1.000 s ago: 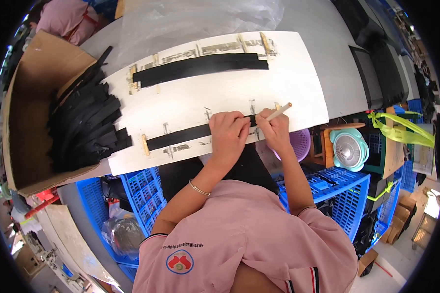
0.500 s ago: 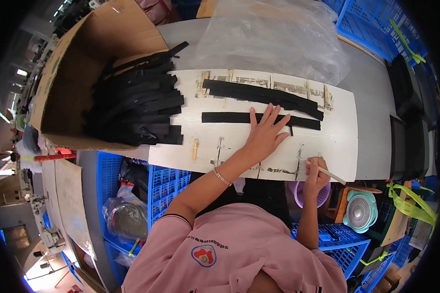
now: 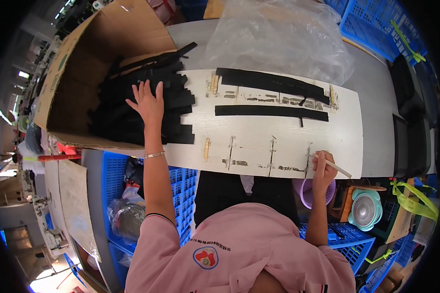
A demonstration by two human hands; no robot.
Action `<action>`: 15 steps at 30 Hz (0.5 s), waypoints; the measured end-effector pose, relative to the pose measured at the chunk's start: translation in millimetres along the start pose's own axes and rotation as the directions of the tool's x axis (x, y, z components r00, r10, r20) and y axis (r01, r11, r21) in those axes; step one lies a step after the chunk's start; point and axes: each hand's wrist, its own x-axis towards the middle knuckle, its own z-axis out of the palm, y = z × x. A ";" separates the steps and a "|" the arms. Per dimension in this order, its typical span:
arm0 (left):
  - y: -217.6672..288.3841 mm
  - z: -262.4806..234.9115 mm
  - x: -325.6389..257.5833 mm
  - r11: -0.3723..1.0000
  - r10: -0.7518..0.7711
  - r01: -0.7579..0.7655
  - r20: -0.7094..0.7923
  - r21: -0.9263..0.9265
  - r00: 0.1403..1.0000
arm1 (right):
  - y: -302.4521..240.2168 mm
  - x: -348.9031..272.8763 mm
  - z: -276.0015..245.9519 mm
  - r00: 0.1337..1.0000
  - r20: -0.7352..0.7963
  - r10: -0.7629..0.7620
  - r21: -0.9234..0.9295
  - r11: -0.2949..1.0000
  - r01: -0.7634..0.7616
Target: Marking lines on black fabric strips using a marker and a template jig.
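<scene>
My left hand (image 3: 148, 100) lies with spread fingers on a heap of black fabric strips (image 3: 178, 112), which spill out of a cardboard box on its side. Near the board's front edge, my right hand (image 3: 322, 168) is closed around a pale marking pen (image 3: 340, 170). On the white board (image 3: 259, 129), a single black strip (image 3: 271, 113) lies flat across the middle. Farther back, more black strips (image 3: 274, 85) lie overlapped. Dark lines and smudges mark the board's surface, along with short yellowish tape pieces.
The cardboard box (image 3: 78, 73) stands at the left. Crumpled clear plastic sheeting (image 3: 278, 39) covers the back of the grey table. Black cases (image 3: 406, 141) sit at the right, with a blue crate (image 3: 369, 27) behind. Below the table edge are a purple basket (image 3: 305, 193) and a teal fan (image 3: 365, 210).
My left hand has left the single strip on the board and moved left onto the heap. My right hand still holds the pen near the front edge. The view has shifted slightly.
</scene>
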 end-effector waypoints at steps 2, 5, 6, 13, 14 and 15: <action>-16.5 -0.1 -5.5 0.997 -0.076 0.075 0.053 0.013 0.996 | -3.6 0.5 3.0 1.000 0.012 -0.001 -0.013 1.000 0.001; -4.0 -8.5 -27.6 0.997 -0.075 0.075 0.069 0.005 0.995 | -1.3 -0.8 1.2 1.000 -0.001 -0.020 -0.049 0.999 0.020; 0.3 -15.6 -35.7 0.997 -0.063 0.066 0.052 -0.048 0.997 | -0.6 0.3 1.0 0.999 0.000 -0.051 -0.051 0.997 0.051; 9.1 -40.2 -91.7 0.989 0.013 -0.009 0.022 -0.148 1.000 | 5.0 2.2 2.5 0.999 0.031 -0.038 -0.088 0.995 0.040; 8.8 -41.1 -90.3 0.988 0.015 -0.012 0.023 -0.152 1.000 | 5.8 2.4 3.8 0.996 0.043 -0.079 -0.110 0.990 0.083; 7.7 -41.6 -89.0 0.988 0.015 -0.012 0.020 -0.154 1.000 | 5.4 3.9 5.6 0.991 0.061 -0.122 -0.129 0.983 0.129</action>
